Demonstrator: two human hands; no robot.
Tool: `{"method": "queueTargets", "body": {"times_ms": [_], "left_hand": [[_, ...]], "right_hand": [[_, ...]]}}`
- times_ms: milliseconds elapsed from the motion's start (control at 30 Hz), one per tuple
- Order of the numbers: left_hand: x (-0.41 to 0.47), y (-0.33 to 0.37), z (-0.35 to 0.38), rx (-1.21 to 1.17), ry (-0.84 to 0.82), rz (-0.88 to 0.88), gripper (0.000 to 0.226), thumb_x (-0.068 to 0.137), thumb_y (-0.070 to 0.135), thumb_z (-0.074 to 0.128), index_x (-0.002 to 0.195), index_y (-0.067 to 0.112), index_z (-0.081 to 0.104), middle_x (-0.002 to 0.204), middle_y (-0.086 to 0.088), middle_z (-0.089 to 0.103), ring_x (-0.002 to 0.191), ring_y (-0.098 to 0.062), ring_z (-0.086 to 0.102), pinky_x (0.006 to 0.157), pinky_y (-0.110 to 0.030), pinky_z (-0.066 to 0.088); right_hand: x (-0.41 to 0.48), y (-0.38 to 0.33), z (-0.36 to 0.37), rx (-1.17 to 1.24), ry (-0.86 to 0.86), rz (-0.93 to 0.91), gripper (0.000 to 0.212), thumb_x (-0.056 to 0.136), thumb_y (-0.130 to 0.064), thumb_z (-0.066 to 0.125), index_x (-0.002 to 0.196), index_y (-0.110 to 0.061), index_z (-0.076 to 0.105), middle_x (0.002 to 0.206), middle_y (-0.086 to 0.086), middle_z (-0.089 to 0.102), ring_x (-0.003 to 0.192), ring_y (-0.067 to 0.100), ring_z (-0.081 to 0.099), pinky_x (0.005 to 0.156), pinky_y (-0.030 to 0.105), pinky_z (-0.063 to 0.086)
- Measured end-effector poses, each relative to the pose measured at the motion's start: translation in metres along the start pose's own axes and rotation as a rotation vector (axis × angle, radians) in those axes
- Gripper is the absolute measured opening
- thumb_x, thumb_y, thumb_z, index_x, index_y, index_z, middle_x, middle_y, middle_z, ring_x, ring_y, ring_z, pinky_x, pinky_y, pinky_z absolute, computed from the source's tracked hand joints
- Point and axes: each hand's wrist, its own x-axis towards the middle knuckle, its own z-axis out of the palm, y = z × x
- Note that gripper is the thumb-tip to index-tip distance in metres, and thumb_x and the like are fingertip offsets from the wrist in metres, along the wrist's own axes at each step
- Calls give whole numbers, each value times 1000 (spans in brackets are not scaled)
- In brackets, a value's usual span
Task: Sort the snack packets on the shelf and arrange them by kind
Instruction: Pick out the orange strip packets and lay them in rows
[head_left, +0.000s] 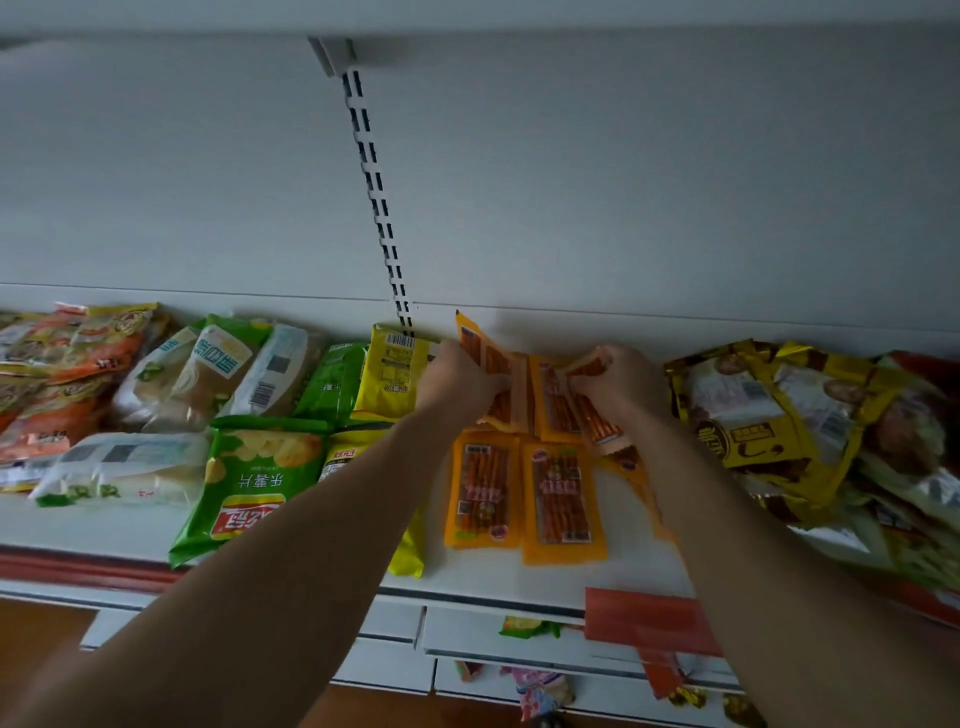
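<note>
On the white shelf (545, 577), flat orange stick-snack packets lie in the middle. My left hand (457, 382) grips one orange packet (485, 358) that stands tilted against the back wall. My right hand (618, 382) grips another orange packet (597, 426) by its upper end. Two more orange packets (483, 491) (563, 501) lie flat side by side in front of my hands. Left of my left arm sit a yellow chip bag (389, 371) and a green chip bag (254, 483).
White bread-like packs (202, 379) and orange-red bags (67, 374) fill the shelf's left end. Gold and brown bags (763, 410) are heaped at the right. A red price strip (644, 618) hangs on the shelf's front edge. Lower shelves hold a few loose packets (540, 691).
</note>
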Motion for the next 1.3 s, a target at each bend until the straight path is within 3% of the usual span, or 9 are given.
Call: {"method": "queueTargets", "body": {"times_ms": [233,400,567,767,900,1000,1100,1200,1300], "left_hand": [[1,-2,3,448,28,110,66,86,53,66,124,7,38,122,-16,58,115,-37,57,76,-38,40],[-3,8,-5,470,60,162,32,98,34,45,117,8,39,117,-18,59,110,-41,57,75,-38,37],[-10,17,-23,279,152,275,14,97,30,40,100,16,40,79,-1,54,66,-21,50,54,-34,31],[-51,-20,-36,-418,-41,199,9,92,20,63,85,16,66,71,-8,72,68,-30,71,65,-47,61],[-80,-60,-26,-356,0,186,16,87,31,73,96,30,60,76,9,73,66,-10,71,61,-35,60],[-93,-70,-13,-322,10,187,50,86,33,74,126,29,46,83,8,71,69,-10,70,63,-35,59],[-100,-72,-2,-75,56,315,67,89,38,69,143,32,31,70,11,60,61,-6,60,47,-15,38],[-102,-73,4,119,69,384,70,93,39,61,151,24,23,108,1,63,99,-23,63,71,-25,48],[-107,-74,9,257,75,410,73,94,37,58,153,18,19,139,-9,42,124,-27,45,97,-36,40]], "right_hand": [[-1,2,-5,-44,-20,-23,20,84,-34,72,83,-22,57,94,4,68,83,23,62,59,24,37],[-4,3,-14,69,-46,64,14,92,-27,60,83,-18,55,89,4,66,74,20,63,57,26,45],[-22,-4,-27,335,-20,137,14,89,-19,52,95,-15,65,91,6,68,87,26,67,79,41,56],[-71,0,-40,528,58,127,9,91,-23,62,95,-21,70,91,1,71,84,18,69,71,36,55],[-104,11,-30,583,97,153,8,89,-28,68,84,-33,72,80,-9,72,75,9,68,61,26,50],[-116,11,-9,577,69,179,10,90,-26,68,100,-23,70,96,-3,70,89,15,66,75,34,53],[-121,6,5,497,76,153,15,91,-26,67,103,-19,66,96,-3,69,91,17,65,75,32,51],[-127,3,13,283,75,85,24,91,-31,66,113,-21,61,103,-5,66,95,17,62,76,30,48],[-132,4,20,129,83,18,48,91,-34,66,135,-21,51,131,-3,59,118,19,56,92,30,45]]}}
